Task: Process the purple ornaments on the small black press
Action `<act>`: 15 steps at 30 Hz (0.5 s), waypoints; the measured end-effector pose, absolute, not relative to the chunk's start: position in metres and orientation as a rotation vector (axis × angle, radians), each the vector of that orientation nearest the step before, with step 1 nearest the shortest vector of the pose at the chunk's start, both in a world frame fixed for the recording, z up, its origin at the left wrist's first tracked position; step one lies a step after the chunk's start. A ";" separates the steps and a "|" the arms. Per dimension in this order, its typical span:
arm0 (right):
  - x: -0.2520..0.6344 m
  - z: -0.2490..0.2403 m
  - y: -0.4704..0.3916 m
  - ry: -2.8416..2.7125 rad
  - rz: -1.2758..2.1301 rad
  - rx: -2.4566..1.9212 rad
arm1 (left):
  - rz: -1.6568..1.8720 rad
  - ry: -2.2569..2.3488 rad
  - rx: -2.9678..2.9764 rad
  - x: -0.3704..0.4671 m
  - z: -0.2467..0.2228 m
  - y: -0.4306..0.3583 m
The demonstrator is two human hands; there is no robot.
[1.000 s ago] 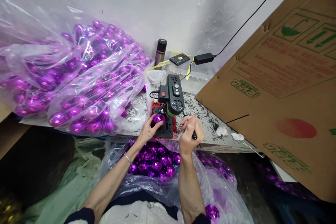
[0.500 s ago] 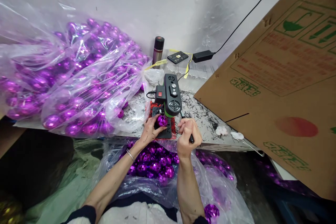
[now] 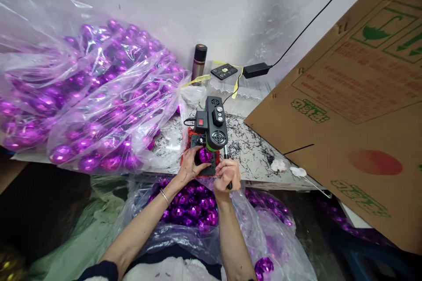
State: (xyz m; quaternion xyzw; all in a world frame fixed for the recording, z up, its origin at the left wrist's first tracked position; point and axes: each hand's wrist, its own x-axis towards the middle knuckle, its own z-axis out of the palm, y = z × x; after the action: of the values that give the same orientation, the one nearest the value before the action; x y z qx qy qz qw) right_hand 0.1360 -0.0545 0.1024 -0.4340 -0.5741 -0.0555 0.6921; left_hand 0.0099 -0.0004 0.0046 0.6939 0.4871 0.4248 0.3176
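My left hand (image 3: 190, 165) is closed around a shiny purple mirrored ball (image 3: 205, 155), thumb on its near side and fingers on its far left. The ball sits on the black base plate (image 3: 208, 169) of a small bench drill press (image 3: 216, 125), right under its head. What touches the ball's top is hidden by the head. My right hand (image 3: 228, 174) grips the black-ended lever (image 3: 226, 153) on the machine's right side in a fist. The lever points down toward me.
Large clear bags of purple balls (image 3: 99, 96) fill the left side; an open bag of balls (image 3: 194, 206) lies below the table edge. A cardboard box (image 3: 346, 140) leans in at right. Behind stand a thermos (image 3: 199, 63), a phone (image 3: 223, 71) and a power adapter (image 3: 256, 70). Dark shavings litter the tabletop.
My right hand has swung the lever down and to the left, closer to the machine. My left hand still holds the ball at the same spot on the base.
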 end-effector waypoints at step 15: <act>0.137 0.076 -0.050 -1.240 -0.094 -0.918 | 1.180 1.289 1.896 0.012 -0.002 -0.001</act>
State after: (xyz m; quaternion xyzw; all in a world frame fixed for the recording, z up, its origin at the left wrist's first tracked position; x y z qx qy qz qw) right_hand 0.1371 -0.0503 0.0760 -0.4146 -0.5600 -0.0426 0.7160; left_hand 0.0116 -0.0008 -0.0024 0.7064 0.4801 0.4397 0.2777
